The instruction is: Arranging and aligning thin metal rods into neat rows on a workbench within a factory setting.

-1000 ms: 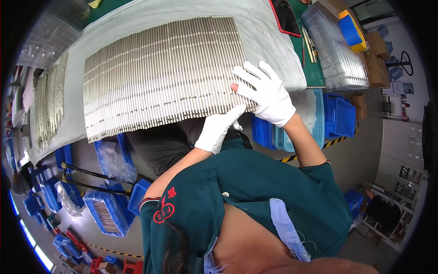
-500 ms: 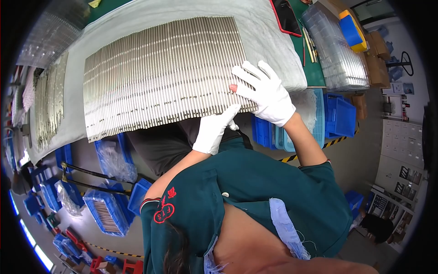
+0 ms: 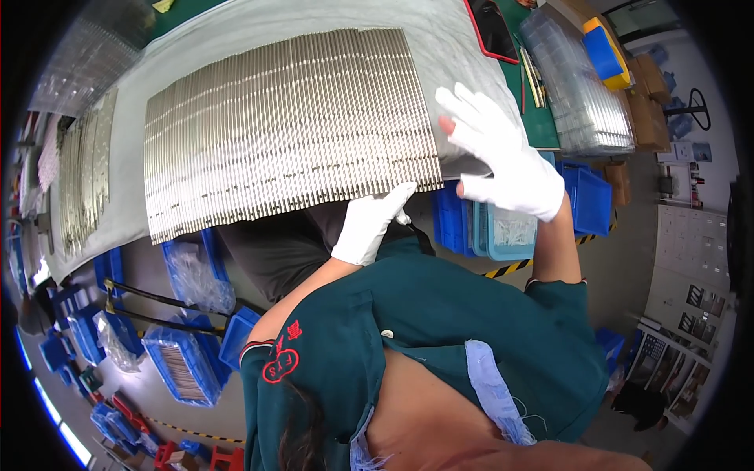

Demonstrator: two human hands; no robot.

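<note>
Slim, straight silver metal rods (image 3: 290,125): laid side by side in a wide row on white cloth (image 3: 448,47) over green tabletop (image 3: 544,135), near ends facing operator. L. hand (image 3: 367,228), in white fabric glove: at near edge of row, toward R. end, fingertip against rod ends; other fingers part. hidden, so grip cannot be told. R. hand (image 3: 503,157), in white fabric glove w/ bare thumb tip: released, digits spread, just beside row. Black-screened, red-edged phone (image 3: 492,30): on tabletop, far side.
</note>
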